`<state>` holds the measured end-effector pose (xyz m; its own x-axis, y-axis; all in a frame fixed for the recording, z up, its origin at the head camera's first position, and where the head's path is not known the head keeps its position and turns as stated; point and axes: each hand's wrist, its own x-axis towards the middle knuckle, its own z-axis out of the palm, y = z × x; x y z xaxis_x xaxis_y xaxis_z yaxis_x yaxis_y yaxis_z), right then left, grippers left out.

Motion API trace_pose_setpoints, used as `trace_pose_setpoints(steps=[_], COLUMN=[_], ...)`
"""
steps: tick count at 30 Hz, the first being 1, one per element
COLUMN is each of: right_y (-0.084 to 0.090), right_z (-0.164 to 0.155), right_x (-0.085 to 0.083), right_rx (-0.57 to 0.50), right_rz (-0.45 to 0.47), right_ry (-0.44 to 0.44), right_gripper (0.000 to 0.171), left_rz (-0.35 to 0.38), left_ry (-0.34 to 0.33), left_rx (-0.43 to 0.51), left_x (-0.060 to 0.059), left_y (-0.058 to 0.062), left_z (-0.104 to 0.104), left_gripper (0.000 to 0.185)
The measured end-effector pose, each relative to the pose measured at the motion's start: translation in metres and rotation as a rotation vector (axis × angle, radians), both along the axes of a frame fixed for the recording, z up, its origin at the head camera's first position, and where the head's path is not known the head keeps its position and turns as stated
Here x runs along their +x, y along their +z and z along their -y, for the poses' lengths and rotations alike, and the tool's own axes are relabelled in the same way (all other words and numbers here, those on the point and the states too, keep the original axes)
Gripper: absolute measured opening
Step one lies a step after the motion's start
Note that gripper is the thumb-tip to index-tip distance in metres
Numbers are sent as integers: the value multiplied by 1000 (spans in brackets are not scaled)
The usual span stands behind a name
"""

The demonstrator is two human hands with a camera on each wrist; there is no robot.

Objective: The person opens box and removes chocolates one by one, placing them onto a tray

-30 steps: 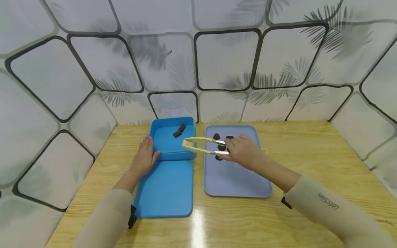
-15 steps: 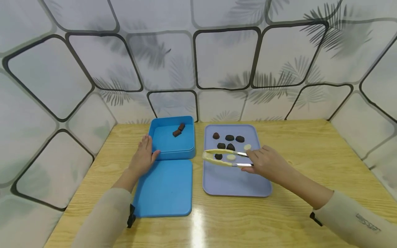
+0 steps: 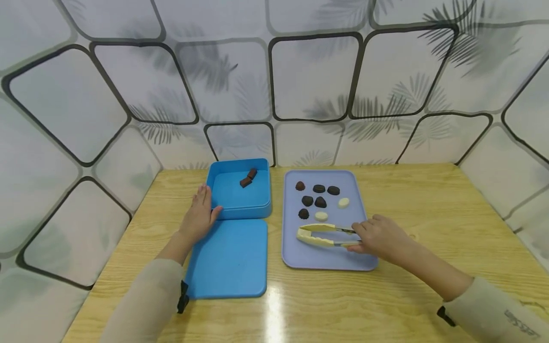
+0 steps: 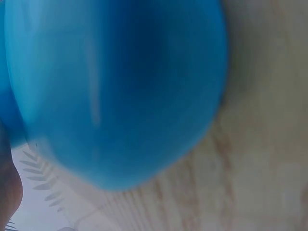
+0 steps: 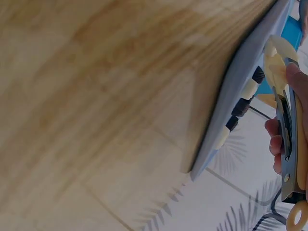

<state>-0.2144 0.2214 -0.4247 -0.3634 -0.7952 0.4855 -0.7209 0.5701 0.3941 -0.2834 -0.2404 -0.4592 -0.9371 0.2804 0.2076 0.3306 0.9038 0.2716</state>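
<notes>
My right hand grips cream tongs low over the near part of the lavender tray; nothing is between the tong tips. Several dark chocolates and two white ones lie on the tray's far half. My left hand rests against the left side of the open blue box, which holds two brown pieces. In the right wrist view the fingers hold the tongs beside the tray edge. The left wrist view is a blurred blue box.
A blue lid lies flat on the wooden table just in front of the box. Patterned white walls close in the table at the back and both sides.
My right hand has drawn the tongs back from over the blue box, rightward and toward me, down to the tray's near half. The left hand stayed put.
</notes>
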Motion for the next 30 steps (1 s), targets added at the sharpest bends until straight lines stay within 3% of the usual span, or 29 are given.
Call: trace_pose_setpoints(steps=[8,15,22,30], right_y=[-16,-17,-16,-10], right_z=[-8,-15,-21,-22], right_x=[5,7,11,11], right_rx=[-101,-148,-152,-171], right_rz=[158,280,296,306], right_ry=[-76,-104,-39,2], right_gripper=[72,78,94,88], left_rz=[7,-9,0,11], left_ry=[1,1,12,11], left_rx=[-7,-1,-15,1], left_x=[-3,-2,-3,-1], left_y=[3,2,5,1], left_z=[0,0,-1,0], left_gripper=[69,72,69,69])
